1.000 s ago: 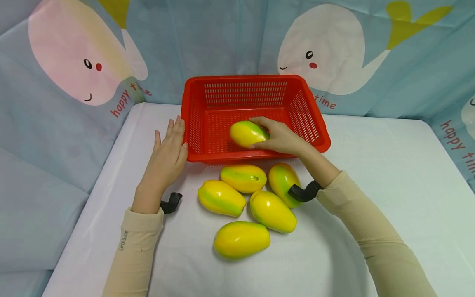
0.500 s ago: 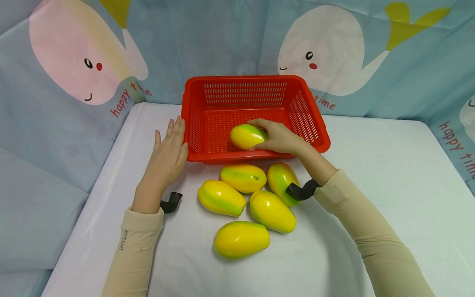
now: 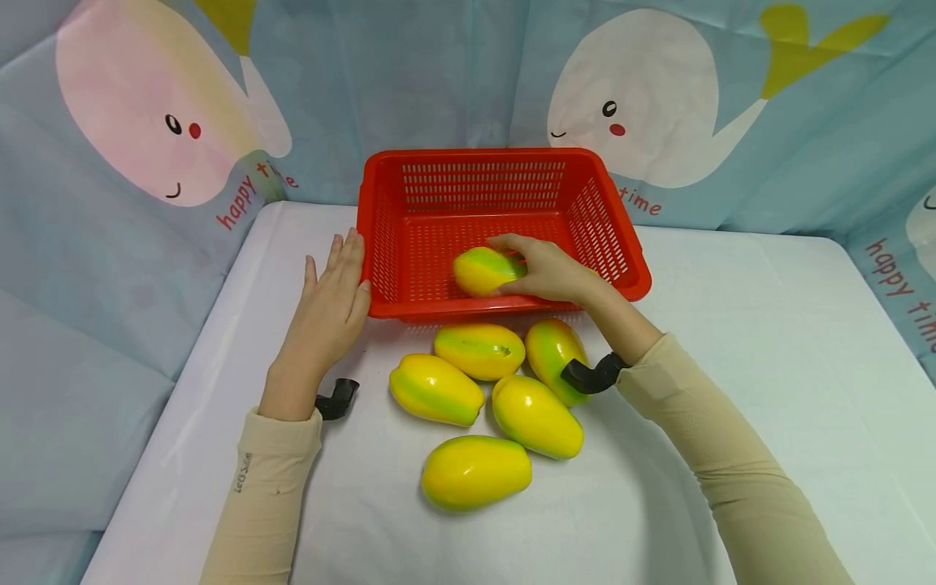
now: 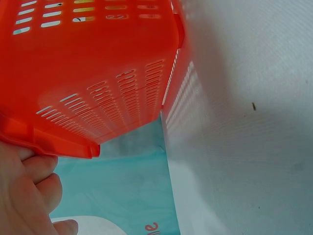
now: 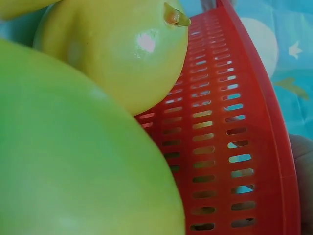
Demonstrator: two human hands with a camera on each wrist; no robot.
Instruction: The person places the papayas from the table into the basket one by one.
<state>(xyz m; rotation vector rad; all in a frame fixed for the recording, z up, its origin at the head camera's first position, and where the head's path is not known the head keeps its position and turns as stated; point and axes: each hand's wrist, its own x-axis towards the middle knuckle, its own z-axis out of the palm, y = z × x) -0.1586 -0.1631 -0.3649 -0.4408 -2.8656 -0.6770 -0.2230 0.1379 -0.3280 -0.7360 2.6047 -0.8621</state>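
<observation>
In the head view my right hand (image 3: 552, 268) grips a glossy, oblong yellow-green fruit (image 3: 478, 272) low inside the red plastic basket (image 3: 439, 311), close behind its front wall. My left hand (image 3: 325, 305) lies along the basket's left side with its fingers straight, fingertips at the rim. The left wrist view has those fingers (image 4: 41, 181) against the underside of the rim. Behind my right wrist a sliver of another yellow thing (image 3: 594, 273) shows in the basket. Seen from the right wrist, the front wall (image 5: 220, 147) hides most of the right hand.
Several similar fruits lie on the white table in front of the basket, one (image 3: 477, 474) nearer than the others. Another fruit (image 3: 556, 349) lies under the right wrist's camera mount (image 3: 592, 374). Behind the basket hangs a blue curtain (image 3: 439, 73) printed with whales.
My right hand has shifted slightly down and left, and the fruit in it has sunk a little lower and turned slightly. The left hand and basket stay put.
</observation>
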